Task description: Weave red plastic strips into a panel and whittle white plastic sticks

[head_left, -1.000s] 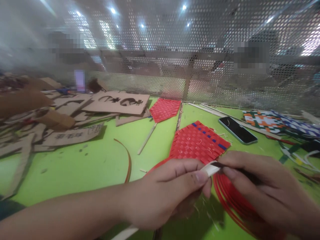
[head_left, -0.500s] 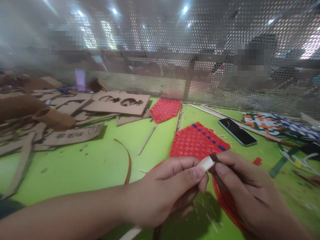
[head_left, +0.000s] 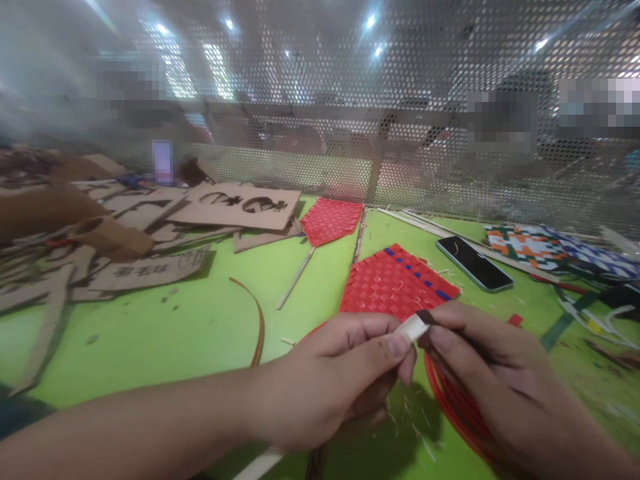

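Observation:
My left hand (head_left: 345,380) is closed around a pale bamboo strip (head_left: 413,328), whose far end pokes out between thumb and fingers. The strip's other end shows below my left wrist. A small dark brown piece, apparently sandpaper (head_left: 425,317), is folded over the strip's tip, pinched between the thumb and fingers of my right hand (head_left: 493,373). Just beyond both hands lies a red woven fan panel (head_left: 385,287) with a blue-checked band and thin shavings on it. A coil of red strip (head_left: 450,407) lies partly hidden beneath my right hand.
A smaller red woven fan (head_left: 331,221) with a wooden handle lies farther back. Cardboard pieces (head_left: 235,208) pile up on the left. A phone (head_left: 474,263) and woven orange-green panels (head_left: 525,247) are on the right. A perforated metal screen (head_left: 310,133) stands behind the green table (head_left: 200,333).
Both hands keep nearly the same position and grip. The dark piece has shifted very slightly along the strip's tip, toward my left hand.

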